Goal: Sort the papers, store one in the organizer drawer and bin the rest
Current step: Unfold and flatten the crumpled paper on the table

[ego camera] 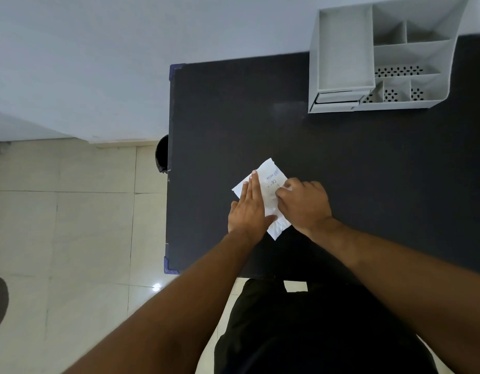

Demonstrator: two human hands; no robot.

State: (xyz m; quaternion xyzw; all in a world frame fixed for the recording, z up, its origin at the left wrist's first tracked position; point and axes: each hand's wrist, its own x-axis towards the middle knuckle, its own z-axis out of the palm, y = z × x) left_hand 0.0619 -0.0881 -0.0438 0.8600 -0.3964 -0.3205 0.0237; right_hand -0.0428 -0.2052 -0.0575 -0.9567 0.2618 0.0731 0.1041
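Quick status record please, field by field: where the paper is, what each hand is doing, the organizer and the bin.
paper: white sheet with blue print, creased, flat on the dark table
left hand: left hand flat, fingers straight, pressing the paper's left side
right hand: right hand curled, fingertips on the paper's right side
organizer: grey organizer at the table's far right, compartments look empty, its drawer appears shut
bin: dark round bin on the floor past the table's left edge, mostly hidden
other papers: none visible
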